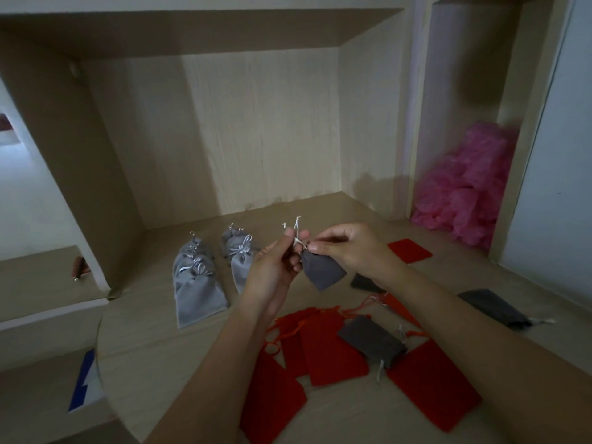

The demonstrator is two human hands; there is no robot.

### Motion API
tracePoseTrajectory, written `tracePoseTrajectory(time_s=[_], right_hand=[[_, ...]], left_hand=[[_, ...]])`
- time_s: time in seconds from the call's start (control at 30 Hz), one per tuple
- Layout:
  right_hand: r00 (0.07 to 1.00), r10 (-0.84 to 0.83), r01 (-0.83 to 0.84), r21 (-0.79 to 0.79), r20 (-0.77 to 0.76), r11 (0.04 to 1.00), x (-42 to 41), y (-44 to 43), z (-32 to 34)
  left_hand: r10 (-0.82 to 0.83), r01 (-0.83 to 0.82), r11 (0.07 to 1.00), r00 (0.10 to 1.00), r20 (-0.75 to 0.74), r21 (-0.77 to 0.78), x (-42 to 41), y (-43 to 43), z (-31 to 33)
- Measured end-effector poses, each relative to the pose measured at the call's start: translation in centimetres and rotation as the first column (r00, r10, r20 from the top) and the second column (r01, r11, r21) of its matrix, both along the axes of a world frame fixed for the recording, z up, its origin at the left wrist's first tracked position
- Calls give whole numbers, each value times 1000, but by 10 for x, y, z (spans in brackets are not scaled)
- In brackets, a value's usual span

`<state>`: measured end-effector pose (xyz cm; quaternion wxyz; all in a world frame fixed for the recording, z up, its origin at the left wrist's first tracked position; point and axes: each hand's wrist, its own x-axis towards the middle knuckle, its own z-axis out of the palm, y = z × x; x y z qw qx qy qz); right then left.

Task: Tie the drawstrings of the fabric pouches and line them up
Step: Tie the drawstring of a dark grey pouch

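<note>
While both hands, left hand and right hand, pinch the drawstrings of a dark grey pouch held above the desk, knotting is underway; next, cinching tight. Left of it, tied light grey pouches lie lined up; red pouches wait nearer.

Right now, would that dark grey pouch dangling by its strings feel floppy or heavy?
Probably floppy: the dark grey pouch hangs slack from the drawstrings, which the left hand and right hand pinch. Likely light, since thin strings seem to carry it. It looks flat, so it is unlikely to roll.
</note>
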<state>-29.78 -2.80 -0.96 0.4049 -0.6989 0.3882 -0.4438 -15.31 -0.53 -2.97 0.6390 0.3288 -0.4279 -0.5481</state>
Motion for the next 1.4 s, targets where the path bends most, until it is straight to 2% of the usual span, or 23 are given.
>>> tracePoseTrajectory(time_s=[0.13, 0.27, 0.33, 0.43, 0.53, 0.63, 0.8, 0.87, 0.97, 1.03, 1.27, 1.4], right_hand=[[998, 61, -61, -39, -6, 997, 5, 5, -1], [999, 24, -26, -67, -37, 997, 5, 0, -3], [1000, 10, -11, -40, -24, 999, 4, -2, -3], [998, 33, -35, 40, 59, 999, 3, -1, -2], [997, 15, -21, 69, 79, 997, 5, -1, -2], [1000, -7, 6, 65, 25, 998, 5, -3, -3], [997, -16, 17, 11, -71, 1000, 1, -3, 2], [995, -14, 14, -8, -96, 1000, 3, -1, 2], [997, 14, -17, -44, -75, 999, 4, 3, 5], [999, 28, -29, -51, -28, 998, 4, 7, 10], [995, -89, 92, 75, -42, 993, 9, 5, 7], [975, -47, -12, 260, 218, 966, 11, 3, 5]], left_hand=[[-2, 4, 999, 999, 46, -35, 1, 3, 1], [-52, 52, 999, 999, -13, -15, 2, 3, 3], [-98, 98, 995, 995, -23, -6, 2, 4, 3], [-132, 133, 991, 990, 41, -31, 3, 5, 4], [-36, 64, 991, 974, 224, -119, 8, 6, 4], [132, -48, 975, 911, 390, -218, 11, 7, 5], [314, -132, 921, 805, 502, -365, 10, 10, 6], [404, -185, 892, 736, 543, -413, 10, 9, 3], [570, -316, 812, 610, 550, -491, 11, 6, 1], [630, -374, 770, 573, 524, -517, 11, 7, 2], [667, -390, 724, 608, 431, -570, 0, 15, 4], [664, -355, 717, 610, 433, -600, -1, 17, 3]])
